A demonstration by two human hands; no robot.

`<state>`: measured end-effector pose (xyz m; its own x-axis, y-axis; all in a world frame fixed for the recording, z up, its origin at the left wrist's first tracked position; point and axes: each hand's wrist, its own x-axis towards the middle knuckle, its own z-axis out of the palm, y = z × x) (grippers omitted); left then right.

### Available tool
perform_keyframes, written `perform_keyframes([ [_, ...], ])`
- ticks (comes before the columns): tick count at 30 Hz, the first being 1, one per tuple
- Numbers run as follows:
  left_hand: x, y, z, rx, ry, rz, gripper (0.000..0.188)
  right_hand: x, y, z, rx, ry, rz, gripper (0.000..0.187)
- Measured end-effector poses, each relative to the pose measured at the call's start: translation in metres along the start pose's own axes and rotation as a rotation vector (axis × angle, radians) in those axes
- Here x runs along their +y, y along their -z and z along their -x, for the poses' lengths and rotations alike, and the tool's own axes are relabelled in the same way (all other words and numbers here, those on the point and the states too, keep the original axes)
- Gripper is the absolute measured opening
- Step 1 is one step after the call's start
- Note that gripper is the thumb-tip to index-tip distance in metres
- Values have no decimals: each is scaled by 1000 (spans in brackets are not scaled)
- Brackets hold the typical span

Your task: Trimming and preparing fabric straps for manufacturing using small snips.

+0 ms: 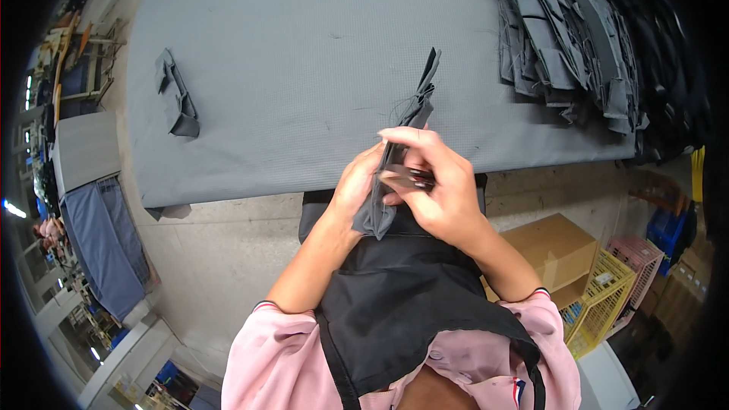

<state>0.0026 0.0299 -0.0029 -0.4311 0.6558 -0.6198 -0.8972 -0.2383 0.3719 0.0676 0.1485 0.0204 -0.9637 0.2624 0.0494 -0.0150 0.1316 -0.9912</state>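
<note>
In front of my body, at the table's near edge, my left hand is closed round a folded dark grey fabric piece. Its narrow upper end points away from me, with loose threads fraying off it; the lower end hangs below my fingers. My right hand is closed against the piece's right side. Within its curled fingers is a small dark, shiny tool that looks like thread snips, partly hidden and blurred.
Grey cloth covers the table. One folded grey piece lies at left; a stack of grey fabric pieces stands at far right beside black material. Below right are a cardboard box and a yellow crate.
</note>
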Motion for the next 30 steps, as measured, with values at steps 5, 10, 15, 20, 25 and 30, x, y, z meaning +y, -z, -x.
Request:
perform_keyframes([
  [5, -8, 25, -5, -64, 91, 166, 27, 4, 1, -12, -45, -88, 219, 40],
  [10, -8, 20, -3, -203, 136, 299, 39, 13, 2, -8, -25, -31, 158, 48],
  [15, -2, 18, -4, -393, 195, 371, 46, 21, 3, 0, 40, 24, 77, 58],
  [20, -10, 35, -3, -472, 146, 330, 43, 23, 8, 2, 54, 191, 211, 64],
  [25, -6, 32, -5, -573, 194, 403, 47, 28, 4, 2, 111, 278, 214, 43],
  [30, -8, 29, -5, -713, 161, 398, 53, 28, 6, 0, 159, 407, 263, 30],
])
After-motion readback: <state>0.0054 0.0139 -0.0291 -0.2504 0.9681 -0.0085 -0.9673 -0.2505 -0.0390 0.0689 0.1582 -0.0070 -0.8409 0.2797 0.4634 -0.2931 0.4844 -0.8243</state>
